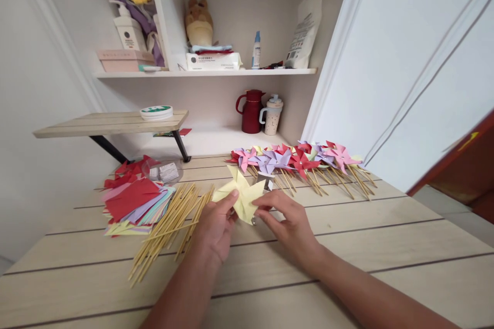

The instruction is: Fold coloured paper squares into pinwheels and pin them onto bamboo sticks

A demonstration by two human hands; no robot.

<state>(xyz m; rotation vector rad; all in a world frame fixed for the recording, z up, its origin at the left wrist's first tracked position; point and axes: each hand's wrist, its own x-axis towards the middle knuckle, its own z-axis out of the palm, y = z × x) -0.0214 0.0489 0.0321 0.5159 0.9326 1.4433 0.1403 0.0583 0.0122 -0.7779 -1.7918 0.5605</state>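
Note:
A pale yellow paper pinwheel (242,196) is held up over the table between my two hands, its blades folded toward the middle. My left hand (218,226) grips it from the lower left, thumb pressed on the paper. On its right side, the thumb and fingers of my right hand (285,218) pinch a blade's edge. Partly hidden behind the pinwheel stands a small metallic object (267,181), whose kind I cannot make out. Thin wooden sticks (165,231) lie in a loose heap left of my left hand.
Finished pinwheels on sticks (304,159) lie at the back right. Stacked coloured paper (135,200) and a clear container (165,170) are at the left, near a small raised shelf (116,122). A red jug (252,113) and a cup (273,115) stand behind.

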